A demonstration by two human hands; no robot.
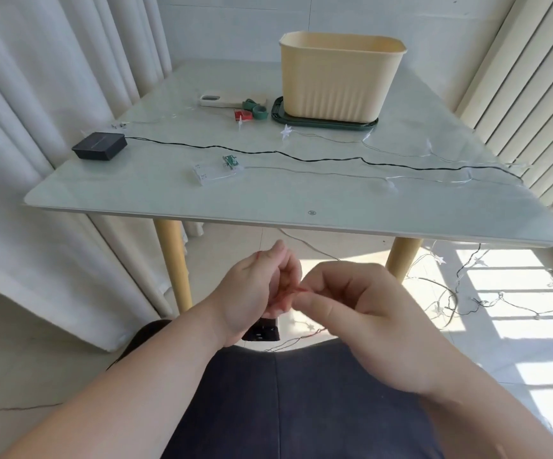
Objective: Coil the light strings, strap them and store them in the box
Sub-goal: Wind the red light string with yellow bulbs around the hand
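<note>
1. Below the table's [301, 207] near edge: left hand [255, 293], fingers curled round a thin red wire [301, 289], with a black case [261, 331] hanging under the palm. The right hand [367, 313] pinches the same wire.
   Handling, judged: very light, limp, snag-prone. Anchor at the case and feed through pinched fingers.
2. Floor, right: tangled strings [460, 293] with star bulbs, probably fragile.
3. Table, mid-depth: black cord [318, 159] running from the solar unit [99, 146] near the left edge to the right edge. Beside it a white battery case [215, 172] with a clear string [318, 173]. Cords reach the right edge, so a tug may drag them.
4. Far: rolled straps [255, 109]. The open box [341, 81] stands far right on a dark lid [301, 122].
</note>
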